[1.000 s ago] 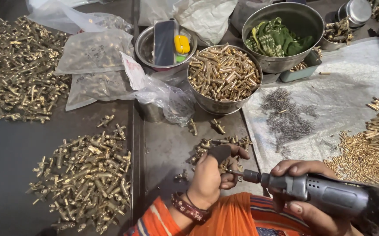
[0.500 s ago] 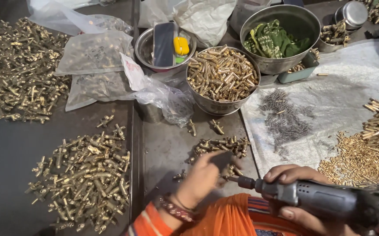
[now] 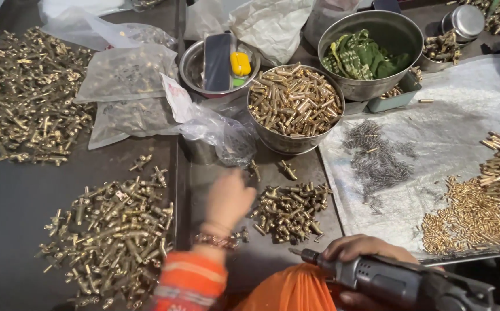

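Gripping grey rotary tool, right hand.

I see brass-gold fittings w/ a dull shine, grey rotary tool, orange sleeve w/ pale stripes. Steel bowl holds green patterned cloth; yellow bit beside black phone. Dark grey table.

We counted two hands, left and right, one grey power tool, four steel bowls, the fullest heaped with brass tubes, and three clear plastic bags.
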